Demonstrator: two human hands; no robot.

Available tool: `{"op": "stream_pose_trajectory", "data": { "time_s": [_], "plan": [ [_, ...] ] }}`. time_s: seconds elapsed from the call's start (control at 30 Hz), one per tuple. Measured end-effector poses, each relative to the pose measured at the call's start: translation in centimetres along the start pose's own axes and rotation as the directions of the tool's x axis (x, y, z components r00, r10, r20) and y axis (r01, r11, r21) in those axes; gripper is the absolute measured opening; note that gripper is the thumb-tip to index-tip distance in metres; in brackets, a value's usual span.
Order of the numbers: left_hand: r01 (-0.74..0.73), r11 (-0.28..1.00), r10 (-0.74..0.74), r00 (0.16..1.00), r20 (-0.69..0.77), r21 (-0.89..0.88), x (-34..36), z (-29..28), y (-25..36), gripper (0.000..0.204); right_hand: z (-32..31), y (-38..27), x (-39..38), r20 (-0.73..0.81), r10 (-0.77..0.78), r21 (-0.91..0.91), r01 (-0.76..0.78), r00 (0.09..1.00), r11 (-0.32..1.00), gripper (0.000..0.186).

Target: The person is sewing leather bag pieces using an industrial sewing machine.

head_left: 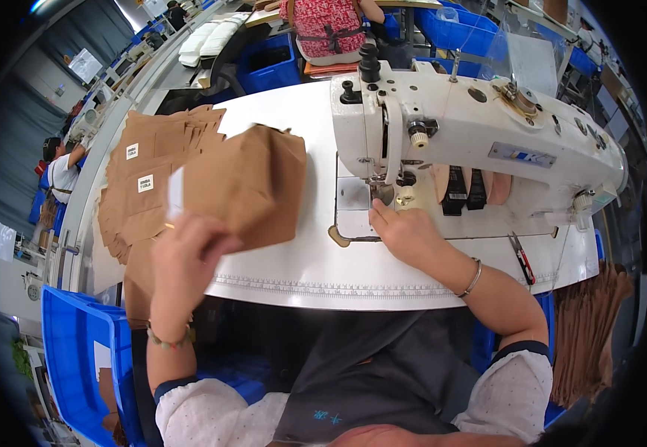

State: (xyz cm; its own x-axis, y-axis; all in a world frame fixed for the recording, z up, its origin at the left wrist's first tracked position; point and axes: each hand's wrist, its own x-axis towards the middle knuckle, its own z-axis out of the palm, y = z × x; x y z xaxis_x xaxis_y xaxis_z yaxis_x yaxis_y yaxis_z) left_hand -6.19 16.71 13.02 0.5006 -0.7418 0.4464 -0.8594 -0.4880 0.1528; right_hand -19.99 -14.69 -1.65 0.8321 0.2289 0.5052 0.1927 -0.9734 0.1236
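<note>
A folded brown fabric piece, with a white patch at its left, stands raised and bulging over the left half of the table. My left hand, a little blurred, is closed at its lower left corner, with the fingers curled against the cloth. On the right, my right hand reaches under the head of a white sewing machine. Its thumb and index finger are pinched close to the presser foot; whatever lies between them is too small to make out.
A pile of brown cut pieces with white labels covers the table's left end. Snips lie right of my right hand, and black tags lie under the machine arm. A blue bin stands at left; brown pieces hang at right.
</note>
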Motion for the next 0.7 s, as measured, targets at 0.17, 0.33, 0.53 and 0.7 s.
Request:
{"op": "stream_pose_trajectory", "data": {
  "time_s": [0.17, 0.33, 0.53, 0.7],
  "plan": [
    [-0.023, 0.975, 0.077, 0.968, 0.240, -0.221, -0.1, 3.9, -0.3, 0.029, 0.1, -0.3, 0.3, -0.002, -0.019, -0.037, 0.019, 1.000, 0.999, 0.029],
    [-0.030, 0.925, 0.130, 0.961, 0.243, -0.379, 4.3, 9.9, -2.9, 0.032, 0.5, -0.1, -0.1, -0.004, 0.011, -0.024, -0.011, 1.000, 1.000, 0.029],
    [0.200, 0.866, -0.003, 0.919, 0.395, -0.458, 3.8, 13.4, -5.1, 0.020, 0.7, 0.0, 0.2, -0.026, 0.022, 0.010, -0.022, 0.999, 1.000, 0.027],
    [0.633, 0.157, -0.430, 0.734, 0.525, -0.758, 2.6, 10.8, -2.6, 0.018, -0.2, -1.2, 0.5, -0.144, -0.010, 0.169, 0.035, 0.990, 0.985, 0.018]
  ]
}}
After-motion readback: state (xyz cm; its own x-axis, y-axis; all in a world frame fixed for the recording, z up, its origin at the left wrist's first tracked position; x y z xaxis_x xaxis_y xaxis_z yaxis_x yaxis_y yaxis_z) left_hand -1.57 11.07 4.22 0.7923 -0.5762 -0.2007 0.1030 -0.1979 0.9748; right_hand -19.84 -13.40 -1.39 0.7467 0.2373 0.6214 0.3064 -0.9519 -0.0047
